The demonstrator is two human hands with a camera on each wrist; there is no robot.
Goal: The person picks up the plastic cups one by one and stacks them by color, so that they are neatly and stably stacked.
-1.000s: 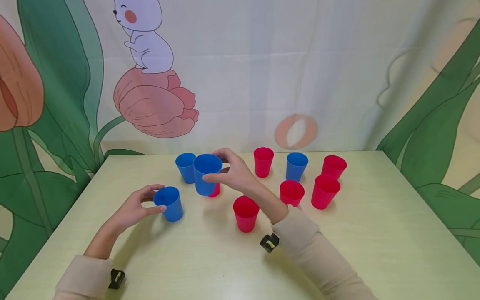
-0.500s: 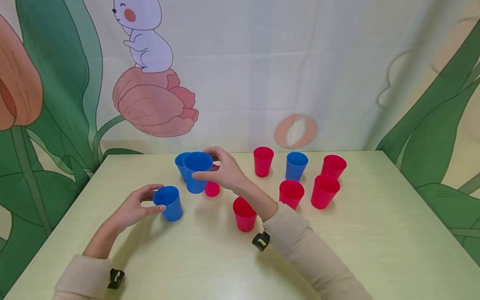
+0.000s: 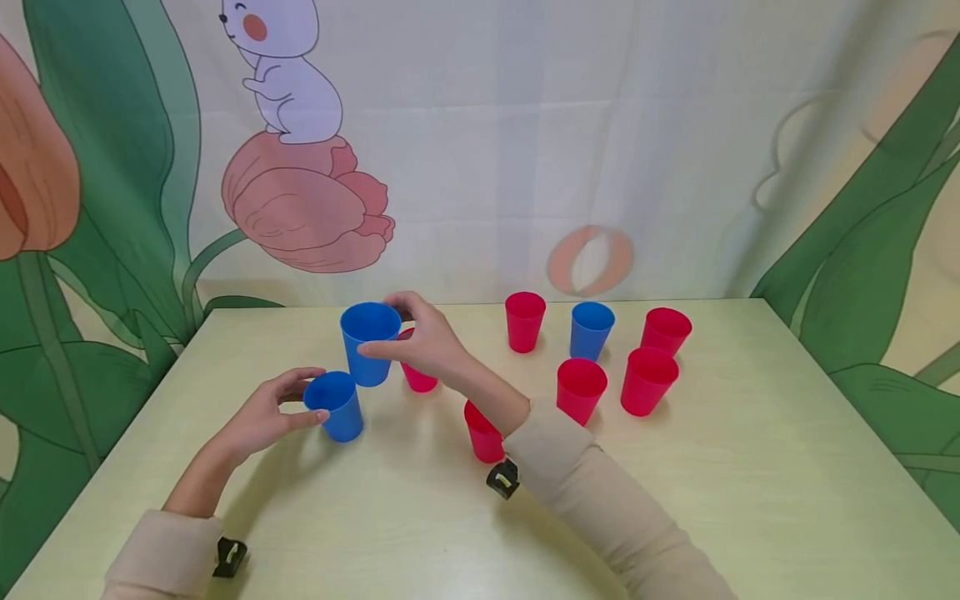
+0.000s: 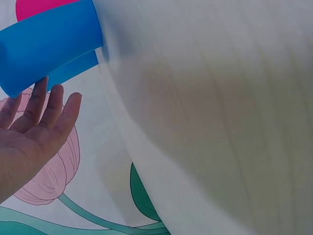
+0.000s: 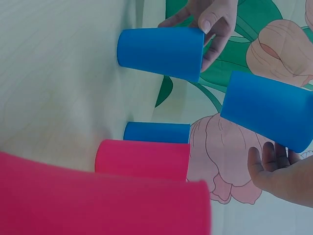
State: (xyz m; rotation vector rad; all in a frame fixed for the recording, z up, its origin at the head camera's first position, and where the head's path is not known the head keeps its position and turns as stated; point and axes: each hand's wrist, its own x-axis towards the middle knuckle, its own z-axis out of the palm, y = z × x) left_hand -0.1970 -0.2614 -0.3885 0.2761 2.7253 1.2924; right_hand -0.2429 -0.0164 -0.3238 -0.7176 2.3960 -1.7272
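A blue cup (image 3: 343, 412) stands upright on the table between the thumb and fingers of my left hand (image 3: 255, 421). My right hand (image 3: 427, 342) grips a second blue cup (image 3: 366, 354) by its side, mouth up and held above the table, behind and slightly right of the first. In the right wrist view this held cup (image 5: 269, 110) is off the surface, and another blue cup (image 5: 156, 132) stands beyond a red cup (image 5: 142, 159); the head view hides that further blue cup. Another red cup (image 3: 420, 379) is partly hidden below my right hand.
To the right on the table (image 3: 750, 467) stand several red cups (image 3: 648, 383) and a blue cup (image 3: 591, 331). My right forearm partly covers a near red cup (image 3: 483, 433). A printed curtain (image 3: 465, 150) hangs behind the table's back edge.
My right hand has moved left with its blue cup, now covering the blue cup behind in the head view. My left hand and its cup have stayed almost still.
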